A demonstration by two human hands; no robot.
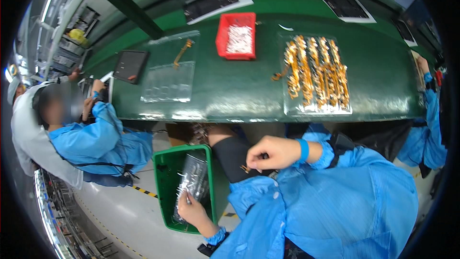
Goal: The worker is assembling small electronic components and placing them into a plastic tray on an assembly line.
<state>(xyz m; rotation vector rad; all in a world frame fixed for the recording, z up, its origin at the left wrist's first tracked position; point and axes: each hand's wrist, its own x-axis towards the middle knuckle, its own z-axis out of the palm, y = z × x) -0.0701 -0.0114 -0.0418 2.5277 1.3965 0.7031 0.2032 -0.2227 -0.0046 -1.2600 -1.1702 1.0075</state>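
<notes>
My left hand (pixel 194 211) is closed, its fingertips pinching the edge of a clear plastic tray (pixel 194 170). That tray stands tilted inside a green bin (pixel 157 187) beside my legs. My right hand (pixel 272 153), with a blue band at the wrist, is over my lap. Between its thumb and fingers is a small gold-coloured flex circuit (pixel 245 168), mostly hidden by the hand. On the green table, another clear tray (pixel 346 110) carries several rows of gold flex circuits (pixel 316 72). Farther left, a single flex circuit (pixel 182 53) lies on a clear tray (pixel 167 86).
A red box (pixel 222 41) of small white pieces stands mid-table. Dark panels on white sheets lie along the back (pixel 211 5). A co-worker in blue (pixel 91 136) sits at the left; another person's arm (pixel 431 105) reaches the table's right end.
</notes>
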